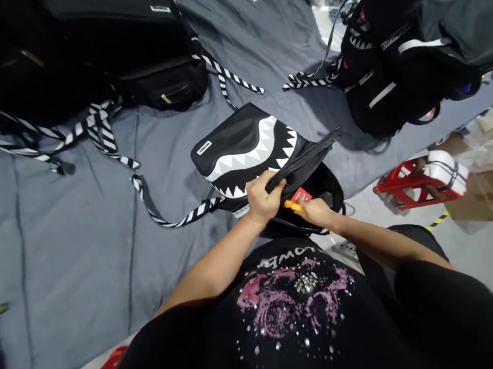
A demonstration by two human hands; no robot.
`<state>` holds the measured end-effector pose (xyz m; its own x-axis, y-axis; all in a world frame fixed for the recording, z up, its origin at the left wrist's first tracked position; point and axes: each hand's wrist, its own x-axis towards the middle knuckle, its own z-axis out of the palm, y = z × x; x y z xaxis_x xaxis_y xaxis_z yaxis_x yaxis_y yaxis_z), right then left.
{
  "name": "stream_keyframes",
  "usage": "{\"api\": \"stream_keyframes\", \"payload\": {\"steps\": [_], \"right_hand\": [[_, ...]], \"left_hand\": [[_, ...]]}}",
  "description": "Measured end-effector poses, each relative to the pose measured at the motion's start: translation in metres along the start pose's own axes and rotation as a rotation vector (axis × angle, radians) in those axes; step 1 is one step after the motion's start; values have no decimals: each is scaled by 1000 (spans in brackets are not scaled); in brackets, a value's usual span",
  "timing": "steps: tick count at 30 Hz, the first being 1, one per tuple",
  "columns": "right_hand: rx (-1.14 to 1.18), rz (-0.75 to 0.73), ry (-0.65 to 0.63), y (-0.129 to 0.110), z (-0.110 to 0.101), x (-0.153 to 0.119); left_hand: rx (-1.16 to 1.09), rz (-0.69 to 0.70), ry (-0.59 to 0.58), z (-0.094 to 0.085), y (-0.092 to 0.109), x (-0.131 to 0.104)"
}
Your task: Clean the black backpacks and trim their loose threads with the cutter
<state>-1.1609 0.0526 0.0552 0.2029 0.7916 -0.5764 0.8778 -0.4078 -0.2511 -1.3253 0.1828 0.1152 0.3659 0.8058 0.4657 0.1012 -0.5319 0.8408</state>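
Toothed bag [243, 149], straddling the near edge of gray cloth [80, 243], thus perhaps risking sliding: my left hand [265, 197] is clenching its flap [303, 164], right hand [317, 211] pinching an orange piece [293, 205].

Bag workshop or packing area, by look of things. Cloth-covered bench [76, 237] left of left hand [265, 197]. Tooth-print bags [375, 71] heaped beyond right hand [317, 211], more black bags [153, 47] beyond left hand: stock in quantity. Off right of right hand: cardboard box [489, 194], red plastic stool [408, 188], yellow-and-black tape [437, 221] on pale floor [487, 259].
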Motion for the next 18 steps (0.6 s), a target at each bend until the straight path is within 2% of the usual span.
{"api": "stream_keyframes", "payload": {"steps": [2,3,6,8,14,18], "right_hand": [[60,-43,45,-6,21,10],[88,-24,89,-6,30,14],[167,108,256,3,47,25],[218,154,336,11,54,31],[369,153,468,17,68,41],[509,182,541,18,67,47]], "left_hand": [[15,-32,19,-1,-1,3],[27,-67,66,-3,-4,4],[51,-169,244,-8,-16,8],[50,-195,304,-9,-22,10],[19,-170,324,-6,-29,11],[30,-159,332,-10,-35,13]]}}
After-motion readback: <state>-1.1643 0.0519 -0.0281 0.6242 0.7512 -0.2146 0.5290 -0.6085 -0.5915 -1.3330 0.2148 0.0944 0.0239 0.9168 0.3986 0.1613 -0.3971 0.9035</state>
